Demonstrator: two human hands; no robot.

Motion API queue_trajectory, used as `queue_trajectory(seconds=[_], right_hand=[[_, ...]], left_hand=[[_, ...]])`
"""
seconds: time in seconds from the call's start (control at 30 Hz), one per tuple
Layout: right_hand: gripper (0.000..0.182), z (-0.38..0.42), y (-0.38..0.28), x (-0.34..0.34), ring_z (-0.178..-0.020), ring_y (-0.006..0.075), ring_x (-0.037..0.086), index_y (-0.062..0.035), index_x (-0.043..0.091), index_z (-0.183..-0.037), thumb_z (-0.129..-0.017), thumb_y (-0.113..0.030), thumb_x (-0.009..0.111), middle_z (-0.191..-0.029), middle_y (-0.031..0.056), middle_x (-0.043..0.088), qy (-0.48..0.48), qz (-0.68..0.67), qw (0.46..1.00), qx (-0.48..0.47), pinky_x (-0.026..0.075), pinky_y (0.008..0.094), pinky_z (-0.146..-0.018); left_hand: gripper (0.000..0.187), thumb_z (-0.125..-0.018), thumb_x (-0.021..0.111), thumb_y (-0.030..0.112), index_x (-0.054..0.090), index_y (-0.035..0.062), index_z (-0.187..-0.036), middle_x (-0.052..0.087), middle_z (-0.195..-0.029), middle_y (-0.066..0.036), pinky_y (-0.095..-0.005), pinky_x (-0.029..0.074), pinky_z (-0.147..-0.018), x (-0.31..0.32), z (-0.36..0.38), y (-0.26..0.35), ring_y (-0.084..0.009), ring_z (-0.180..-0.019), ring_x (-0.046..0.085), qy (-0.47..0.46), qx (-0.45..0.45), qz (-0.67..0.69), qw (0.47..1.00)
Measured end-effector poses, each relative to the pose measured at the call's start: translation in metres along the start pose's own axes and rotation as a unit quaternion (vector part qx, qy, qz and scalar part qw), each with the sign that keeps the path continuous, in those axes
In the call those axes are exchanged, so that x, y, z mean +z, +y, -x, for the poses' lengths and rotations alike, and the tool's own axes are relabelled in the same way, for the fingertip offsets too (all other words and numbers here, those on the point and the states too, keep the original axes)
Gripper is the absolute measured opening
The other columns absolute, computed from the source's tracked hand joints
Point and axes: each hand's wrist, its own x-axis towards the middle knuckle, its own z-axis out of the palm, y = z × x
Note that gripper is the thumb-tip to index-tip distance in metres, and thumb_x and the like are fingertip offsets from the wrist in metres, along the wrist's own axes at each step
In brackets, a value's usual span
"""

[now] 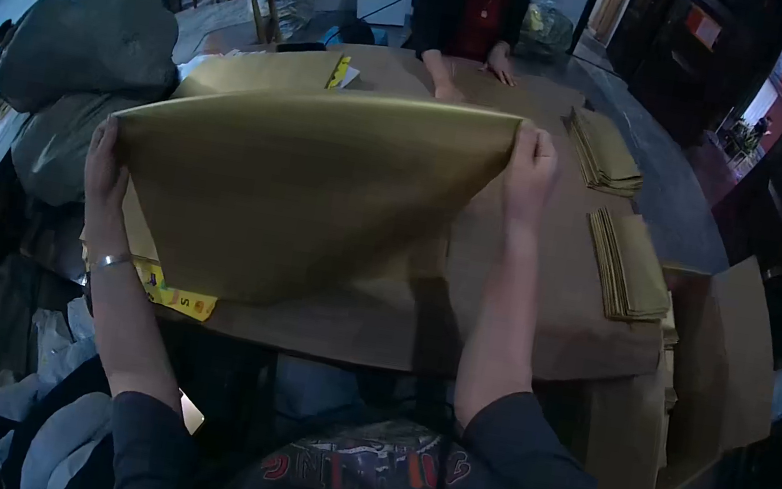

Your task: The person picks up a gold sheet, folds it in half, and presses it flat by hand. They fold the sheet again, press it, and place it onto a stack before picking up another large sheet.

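Note:
A large golden-brown sheet [308,192] is stretched between my two hands above the table. My left hand [106,163] is closed on its upper left corner, and my right hand [530,169] pinches the upper right corner. The lower edge of the sheet sags and hides part of the tabletop. Below its lower left side a yellow printed piece [185,302] shows on the table edge. More golden-brown material [265,69] lies behind the raised sheet, with a yellow strip at its right end.
Two stacks of folded golden-brown pieces [607,150] [628,267] lie on the table's right side [542,318]. An open cardboard box [730,346] stands at the right. Across the table a person [470,19] rests both hands on it. Large grey-green sacks [92,48] fill the left.

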Motion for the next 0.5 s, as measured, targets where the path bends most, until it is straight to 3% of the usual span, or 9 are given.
queue_trajectory(seconds=[0.03, 0.07, 0.1, 0.17, 0.23, 0.4, 0.47, 0.5], right_hand=[[0.033, -0.006, -0.002, -0.015, -0.081, 0.014, 0.055, 0.0043, 0.06, -0.089, -0.099, -0.026, 0.053, -0.088, 0.0101, 0.062, 0.031, -0.011, 0.999, -0.042, 0.045, 0.0306, -0.074], [0.033, -0.011, -0.005, -0.033, -0.087, 0.0177, 0.058, 0.0059, 0.061, -0.093, -0.1, -0.025, 0.052, -0.104, 0.0122, 0.062, 0.048, -0.004, 0.995, -0.09, 0.046, 0.0316, -0.08], [0.033, -0.014, -0.019, -0.049, -0.091, 0.0177, 0.058, 0.0062, 0.062, -0.094, -0.1, -0.025, 0.052, -0.109, 0.0129, 0.062, 0.077, 0.003, 0.992, -0.103, 0.046, 0.032, -0.082], [0.035, -0.01, -0.06, -0.074, -0.098, 0.016, 0.057, 0.0056, 0.064, -0.098, -0.1, -0.027, 0.053, -0.118, 0.0147, 0.061, 0.11, -0.042, 0.987, -0.107, 0.046, 0.0311, -0.086], [0.034, -0.011, -0.083, -0.099, -0.09, 0.0091, 0.058, 0.0014, 0.065, -0.114, -0.1, -0.027, 0.053, -0.1, 0.0041, 0.066, 0.128, -0.111, 0.981, -0.09, 0.046, 0.0219, -0.082], [0.034, -0.022, -0.129, -0.146, -0.088, 0.0101, 0.061, 0.0015, 0.066, -0.106, -0.099, -0.03, 0.055, -0.102, 0.009, 0.069, 0.145, -0.07, 0.974, -0.159, 0.049, 0.0234, -0.079], [0.037, -0.029, -0.144, -0.162, -0.075, 0.0105, 0.057, -0.0013, 0.068, -0.094, -0.097, -0.037, 0.058, -0.087, 0.0059, 0.067, 0.162, -0.011, 0.965, -0.204, 0.047, 0.027, -0.069], [0.037, -0.041, -0.139, -0.182, -0.069, 0.0091, 0.052, -0.003, 0.066, -0.086, -0.097, -0.038, 0.058, -0.074, 0.0019, 0.06, 0.16, 0.006, 0.973, -0.164, 0.044, 0.0265, -0.065]], left_hand=[[0.018, -0.098, 0.057, 0.021, 0.063, 0.0062, -0.105, 0.064, -0.104, -0.004, -0.0285, 0.046, -0.088, 0.009, 0.006, 0.008, -0.0133, -0.097, 0.058, -0.005, 0.0, 0.003, 1.0], [0.018, -0.098, 0.058, 0.022, 0.063, 0.0064, -0.103, 0.064, -0.103, -0.004, -0.0288, 0.047, -0.088, 0.017, 0.01, 0.015, -0.0137, -0.098, 0.058, -0.079, 0.025, 0.029, 0.996], [0.018, -0.098, 0.058, 0.023, 0.064, 0.0065, -0.101, 0.065, -0.102, -0.004, -0.0291, 0.047, -0.087, 0.024, 0.01, 0.018, -0.0141, -0.098, 0.058, -0.151, 0.05, 0.054, 0.986], [0.021, -0.098, 0.058, 0.024, 0.064, 0.0055, -0.105, 0.065, -0.108, -0.006, -0.0309, 0.048, -0.092, 0.023, 0.003, 0.019, -0.0159, -0.103, 0.059, -0.154, 0.068, 0.062, 0.984], [0.024, -0.097, 0.058, 0.022, 0.063, 0.0043, -0.112, 0.064, -0.117, -0.009, -0.0332, 0.047, -0.097, 0.059, 0.033, 0.035, -0.0181, -0.108, 0.059, -0.145, 0.1, 0.084, 0.981], [0.026, -0.098, 0.056, 0.021, 0.063, 0.0022, -0.115, 0.063, -0.122, -0.014, -0.0355, 0.045, -0.101, 0.115, 0.084, 0.068, -0.0206, -0.112, 0.058, -0.206, 0.079, 0.104, 0.97], [0.025, -0.099, 0.055, 0.022, 0.063, 0.0017, -0.111, 0.065, -0.115, -0.013, -0.0341, 0.047, -0.097, 0.114, 0.074, 0.06, -0.0194, -0.107, 0.061, -0.19, 0.125, 0.103, 0.968], [0.023, -0.098, 0.057, 0.023, 0.064, 0.0022, -0.106, 0.068, -0.105, -0.01, -0.0291, 0.052, -0.085, 0.113, 0.067, 0.057, -0.016, -0.095, 0.064, -0.236, 0.126, 0.107, 0.958]])
